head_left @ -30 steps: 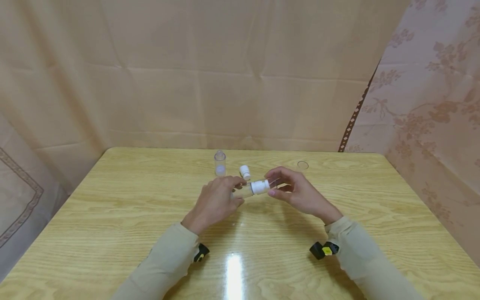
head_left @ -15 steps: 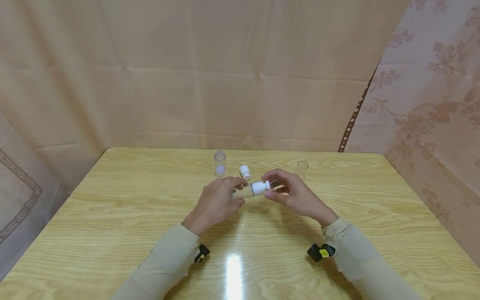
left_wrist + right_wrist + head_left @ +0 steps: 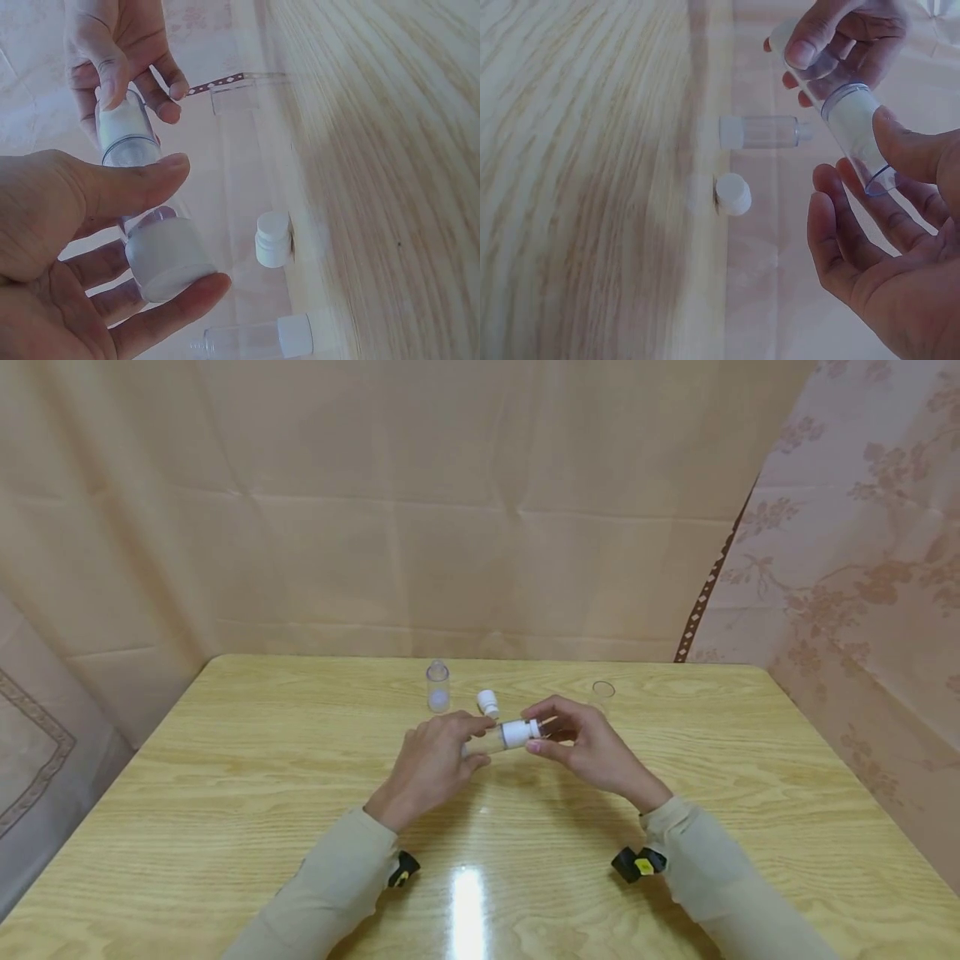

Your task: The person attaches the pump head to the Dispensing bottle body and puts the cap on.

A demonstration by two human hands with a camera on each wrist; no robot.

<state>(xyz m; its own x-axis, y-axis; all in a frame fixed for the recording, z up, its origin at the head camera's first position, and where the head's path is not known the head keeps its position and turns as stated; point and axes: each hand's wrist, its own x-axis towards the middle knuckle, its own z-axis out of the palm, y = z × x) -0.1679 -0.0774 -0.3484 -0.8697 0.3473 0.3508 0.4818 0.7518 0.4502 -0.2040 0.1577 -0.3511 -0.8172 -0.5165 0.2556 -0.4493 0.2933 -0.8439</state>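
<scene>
My left hand (image 3: 438,756) grips a clear cylindrical bottle (image 3: 486,742) above the table, holding it nearly level and tilted slightly. In the left wrist view, thumb and fingers wrap around its body, close to its white base (image 3: 169,259). At the opposite end, my right hand (image 3: 588,743) pinches the white upper part (image 3: 516,733) between thumb and fingers. A clear sleeve surrounds that white part in the right wrist view, with a bluish rim (image 3: 880,181) at its end. Some of the bottle is hidden behind my left fingers.
On the table (image 3: 300,818), a second clear bottle (image 3: 438,687) with a white base stands beyond my left hand. Beside it is a small white pump or cap piece (image 3: 487,702). A clear cup-like cap (image 3: 603,691) stands at the back right; curtains hang behind.
My right hand has moved slightly left, its fingertips coming in along the white end of the bottle. My left hand keeps its grip almost unmoved.
</scene>
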